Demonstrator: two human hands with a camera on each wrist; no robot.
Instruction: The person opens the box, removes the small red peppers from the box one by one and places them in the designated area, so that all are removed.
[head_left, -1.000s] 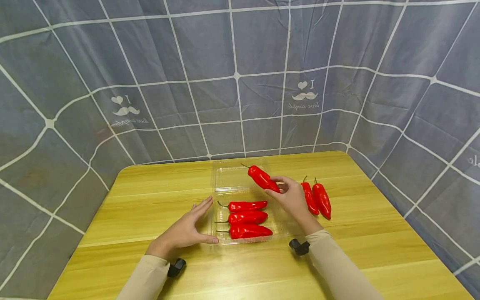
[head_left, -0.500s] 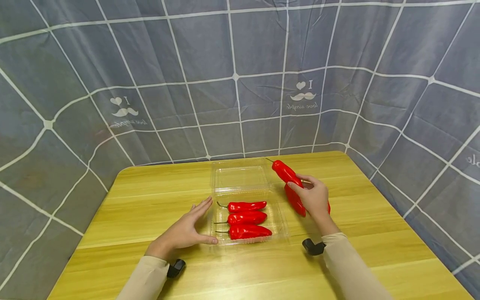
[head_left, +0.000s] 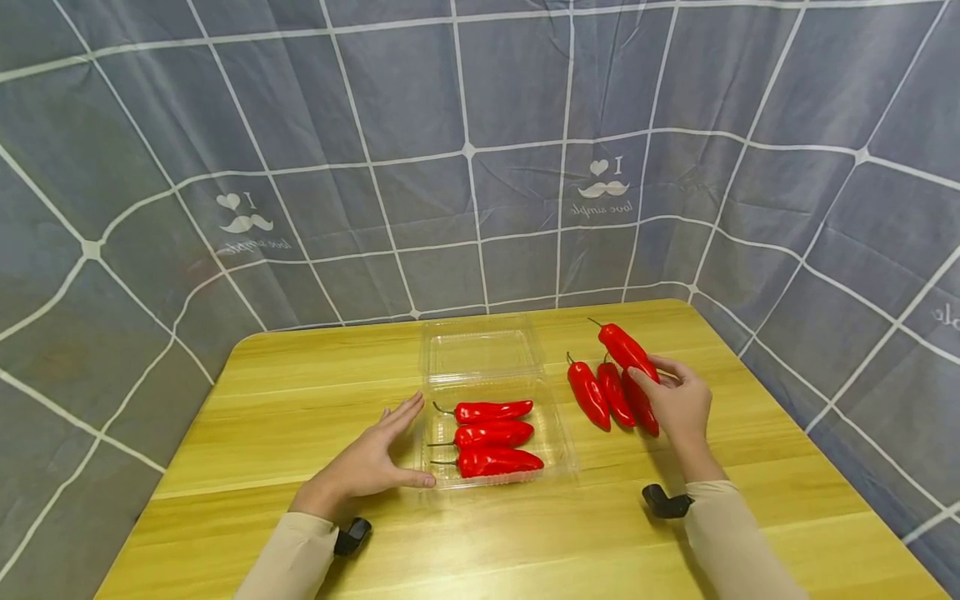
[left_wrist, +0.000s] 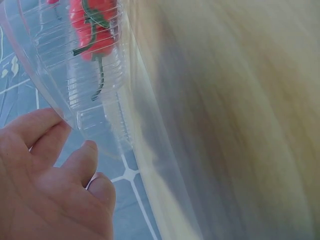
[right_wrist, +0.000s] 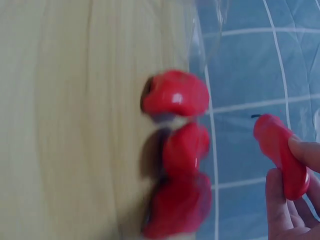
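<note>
My right hand [head_left: 678, 404] pinches a red chili pepper [head_left: 625, 346] between thumb and fingers, raised above the table at the right. In the right wrist view the held pepper [right_wrist: 280, 150] hangs apart from the peppers on the table. Below it lie three more red peppers [head_left: 588, 396] side by side, the rightmost partly hidden. A clear plastic clamshell box [head_left: 557, 433] stands open at the middle, with three red peppers [head_left: 495, 434] lying crosswise in its base. My left hand [head_left: 371, 457] rests at the box's left side, its fingers straight and touching the rim [left_wrist: 62, 112].
The box's lid [head_left: 480, 346] lies folded back toward the far edge of the wooden table [head_left: 285, 392]. A grey curtain [head_left: 420, 208] with white grid lines encloses the table's back and sides.
My right hand has carried the pepper rightward from over the box to over the peppers on the table. The leftmost of those peppers has come into sight. My left hand stays in place.
</note>
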